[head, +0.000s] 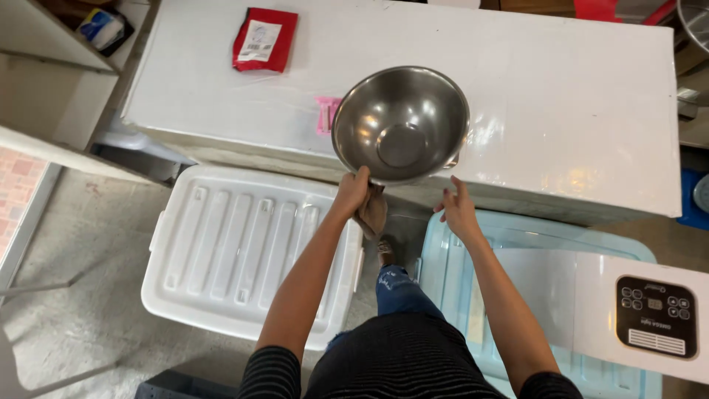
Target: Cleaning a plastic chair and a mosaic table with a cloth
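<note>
Steel bowl (400,124) | tilted at near edge of white table (561,96) | rim pinched by closed left hand (353,193) | right hand (458,209) open, empty, just below bowl | risk: one-sided grip slips, bowl drops onto white bin lid (236,251) below table

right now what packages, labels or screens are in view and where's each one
Red pouch: flat, far left on the white tabletop, with a white rectangular label on its face.
Pink tag: small, at the table's near edge, beside the steel bowl.
Control panel: black rounded rectangle with buttons, on a white box at lower right.
</note>
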